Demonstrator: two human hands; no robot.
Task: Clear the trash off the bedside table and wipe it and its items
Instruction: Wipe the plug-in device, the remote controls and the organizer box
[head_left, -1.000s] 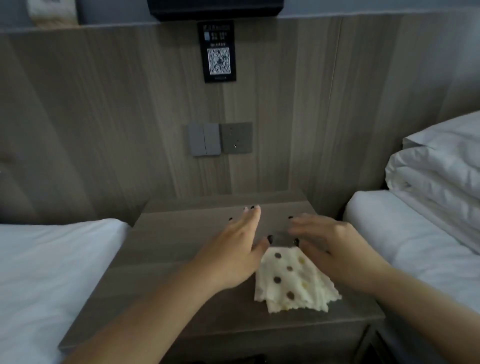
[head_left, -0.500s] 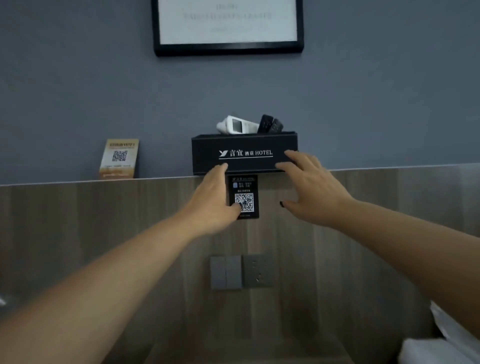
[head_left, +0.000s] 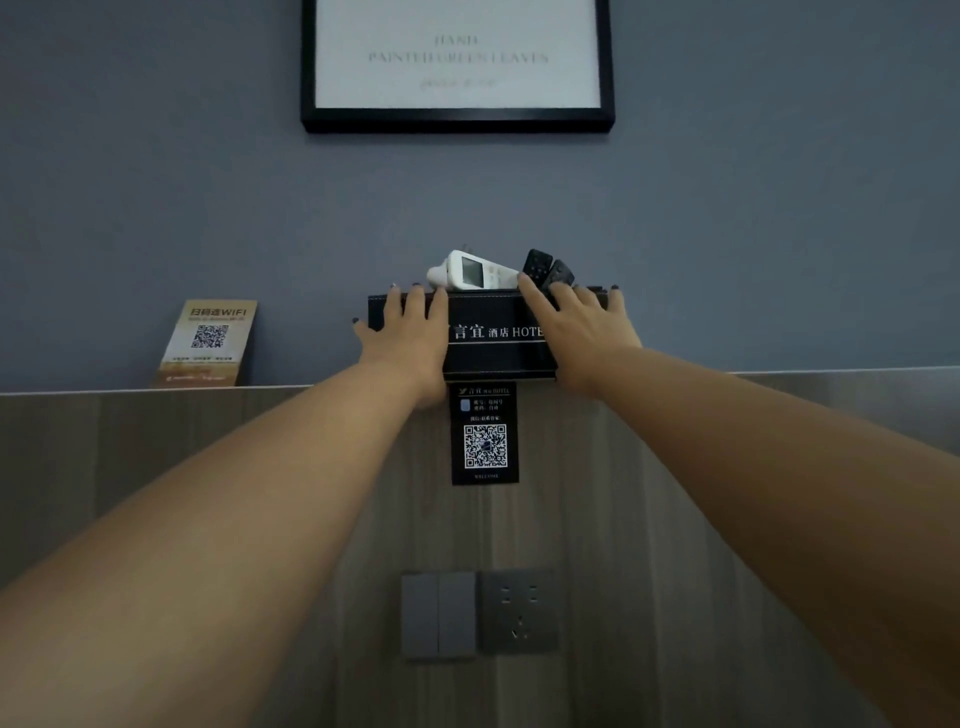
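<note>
A black hotel-branded box (head_left: 493, 353) stands on the ledge atop the wooden wall panel. A white remote (head_left: 470, 271) and two black remotes (head_left: 545, 267) stick out of its top. My left hand (head_left: 410, 338) lies flat on the left part of the box's front, fingers straight, fingertips at the top rim, thumb spread to the left edge. On the right part my right hand (head_left: 582, 332) rests the same way, its fingertips at the rim beside the black remotes. The bedside table and the dotted cloth are out of view.
A yellow WiFi card (head_left: 208, 343) leans on the grey wall to the left of the box. A black QR sign (head_left: 484, 436) hangs under the box, with switches and a socket (head_left: 478, 613) lower down. A framed picture (head_left: 457, 119) hangs above.
The view rose from the table and cloth to the ledge. Both hands left the cloth, reached up, and now lie on the front of the black box.
</note>
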